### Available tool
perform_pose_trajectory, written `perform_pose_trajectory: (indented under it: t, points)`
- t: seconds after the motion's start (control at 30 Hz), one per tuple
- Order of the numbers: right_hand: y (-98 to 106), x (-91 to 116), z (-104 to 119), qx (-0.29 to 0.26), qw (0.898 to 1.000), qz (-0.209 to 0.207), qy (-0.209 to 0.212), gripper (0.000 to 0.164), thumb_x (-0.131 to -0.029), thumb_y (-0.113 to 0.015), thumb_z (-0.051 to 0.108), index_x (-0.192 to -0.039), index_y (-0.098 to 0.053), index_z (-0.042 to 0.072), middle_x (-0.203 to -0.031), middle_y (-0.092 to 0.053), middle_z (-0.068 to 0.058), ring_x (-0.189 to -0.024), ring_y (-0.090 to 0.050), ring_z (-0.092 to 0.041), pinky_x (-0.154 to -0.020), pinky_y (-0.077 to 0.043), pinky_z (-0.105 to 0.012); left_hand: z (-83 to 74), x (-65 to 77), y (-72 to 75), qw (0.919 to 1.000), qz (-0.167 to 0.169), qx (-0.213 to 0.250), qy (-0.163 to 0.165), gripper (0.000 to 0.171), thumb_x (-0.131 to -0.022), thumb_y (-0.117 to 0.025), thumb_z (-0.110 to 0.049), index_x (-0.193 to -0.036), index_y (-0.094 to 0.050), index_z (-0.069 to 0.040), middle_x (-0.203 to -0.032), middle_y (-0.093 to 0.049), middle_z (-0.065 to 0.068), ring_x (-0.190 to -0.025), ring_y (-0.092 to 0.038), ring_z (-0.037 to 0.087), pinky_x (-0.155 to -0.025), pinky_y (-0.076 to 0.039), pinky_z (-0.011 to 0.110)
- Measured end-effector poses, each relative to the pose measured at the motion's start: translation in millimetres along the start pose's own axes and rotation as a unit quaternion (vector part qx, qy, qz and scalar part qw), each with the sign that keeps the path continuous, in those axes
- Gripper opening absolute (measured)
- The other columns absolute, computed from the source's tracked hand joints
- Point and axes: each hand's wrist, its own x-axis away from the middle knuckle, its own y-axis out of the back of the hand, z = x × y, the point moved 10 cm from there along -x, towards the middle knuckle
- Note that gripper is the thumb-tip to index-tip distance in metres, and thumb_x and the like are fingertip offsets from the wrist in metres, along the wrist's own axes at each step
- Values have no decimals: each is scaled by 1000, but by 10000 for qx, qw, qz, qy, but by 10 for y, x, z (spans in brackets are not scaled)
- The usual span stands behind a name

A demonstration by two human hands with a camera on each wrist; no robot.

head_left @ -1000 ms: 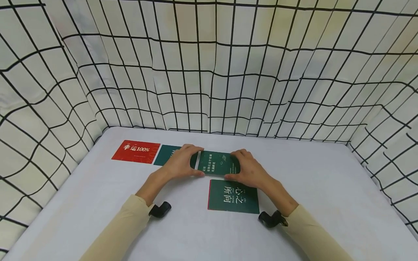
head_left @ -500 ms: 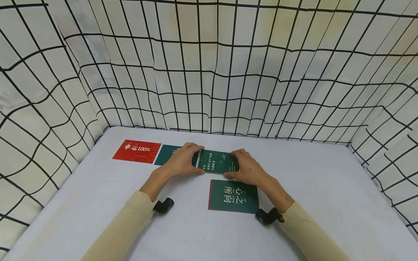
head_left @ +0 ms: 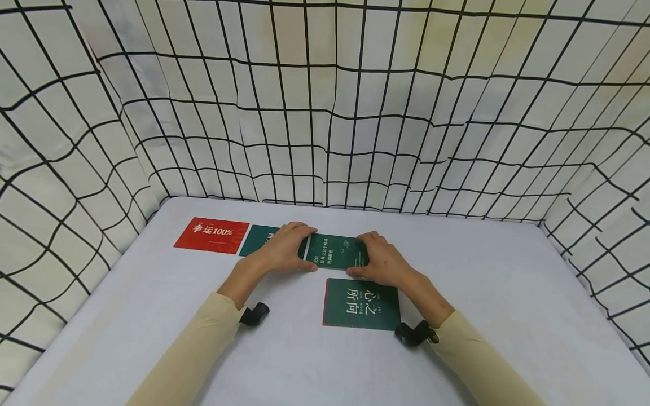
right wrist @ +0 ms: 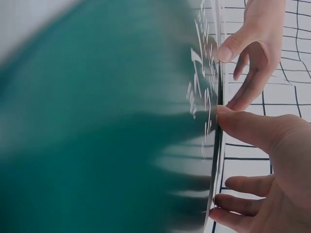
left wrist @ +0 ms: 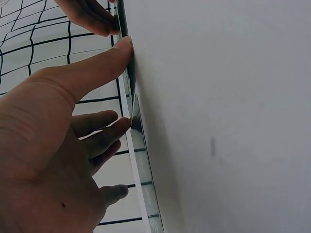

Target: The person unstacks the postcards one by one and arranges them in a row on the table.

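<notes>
The left hand [head_left: 281, 248] and right hand [head_left: 384, 261] pinched a flat green card [head_left: 332, 252].
Head view: fingers held its opposite ends on the smooth white desk [head_left: 294, 361]; a rectangular red card [head_left: 212, 235] lay left of the fingers, a red-edged card [head_left: 361, 304] just nearer than the right ones. Left wrist: fingers met thin, straight edges. Right wrist: a glossy green face shone beside the fingers.

White-lettered green cards [head_left: 331, 252] and red card [head_left: 213, 237], white table [head_left: 508, 316], black-gridded white walls [head_left: 320, 89].
</notes>
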Motion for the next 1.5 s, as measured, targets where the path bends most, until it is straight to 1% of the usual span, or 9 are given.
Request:
perform_pose_trajectory:
  t: [0.07, 0.2, 0.4, 0.7, 0.9, 1.1, 1.23, 1.33, 1.5]
  points:
    - [2, -9, 12, 20, 10000, -1, 27, 87, -86, -84, 44, -153, -46, 3, -154, -51, -19, -132, -57, -35, -112, -50, -55, 4, -10, -3, 10000, 23, 19, -8, 87, -83, -88, -35, -155, -47, -6, -157, -49, 16, -150, -39, 36, -129, -28, 57]
    - [11, -28, 25, 41, 9999, -36, 100, 87, -86, -85, 44, -152, -47, 2, -154, -51, -19, -133, -56, -35, -114, -48, -57, 11, -22, -3, 10000, 34, 48, 5, 88, -83, -88, -35, -155, -46, -6, -157, -49, 16, -150, -39, 36, -126, -34, 56]
    - [7, -34, -6, -53, 9999, -38, 76, 86, -86, -85, 43, -152, -47, 2, -155, -51, -19, -135, -55, -35, -114, -47, -58, 30, -51, -23, 9998, 62, 160, 72, 89, -84, -88, -35, -157, -45, -8, -159, -48, 14, -151, -38, 33, -127, -34, 53]
    - [12, 9, -30, -228, 9997, 22, 72, 86, -88, -84, 41, -153, -45, 1, -160, -44, -21, -144, -48, -39, -118, -45, -57, 0, -44, -32, 9998, -11, 202, 38, 88, -84, -88, -32, -156, -45, -7, -159, -48, 14, -151, -38, 34, -127, -35, 53]
    - [94, 51, -51, -406, 9991, -122, 32, 79, -89, -83, 39, -150, -49, 3, -157, -46, -20, -143, -49, -37, -116, -47, -56, -64, -14, 12, 9997, -216, -45, -76, 86, -83, -89, -33, -154, -48, -8, -158, -50, 12, -151, -38, 34, -128, -32, 53]
    - [125, 109, -61, -449, 9989, -141, 2, 77, -90, -82, 39, -151, -49, 5, -156, -48, -19, -145, -48, -37, -117, -46, -57, -142, 25, 26, 9988, -391, -194, -229, 82, -82, -89, -30, -152, -51, -10, -156, -53, 11, -150, -42, 33, -128, -33, 53]
    - [142, 165, -60, -485, 9987, -173, -14, 74, -91, -81, 39, -151, -50, 8, -157, -48, -17, -148, -46, -37, -118, -44, -58, -208, 58, 11, 9984, -414, -219, -308, 80, -82, -90, -27, -151, -53, -11, -156, -54, 10, -150, -42, 31, -127, -35, 52]
    - [178, 222, -38, -516, 9984, -233, 20, 71, -91, -81, 37, -149, -52, 9, -157, -48, -16, -148, -46, -36, -118, -45, -58, -271, 81, 10, 9979, -477, -193, -383, 75, -85, -87, -25, -150, -54, -11, -156, -54, 9, -149, -44, 30, -125, -37, 51]
    - [240, 304, -23, -475, 9979, -417, 128, 65, -92, -81, 36, -146, -55, 11, -155, -50, -15, -146, -49, -36, -116, -46, -57, -357, 119, 23, 9967, -657, -7, -482, 61, -92, -80, -25, -147, -57, -12, -154, -55, 8, -147, -46, 28, -122, -42, 51]
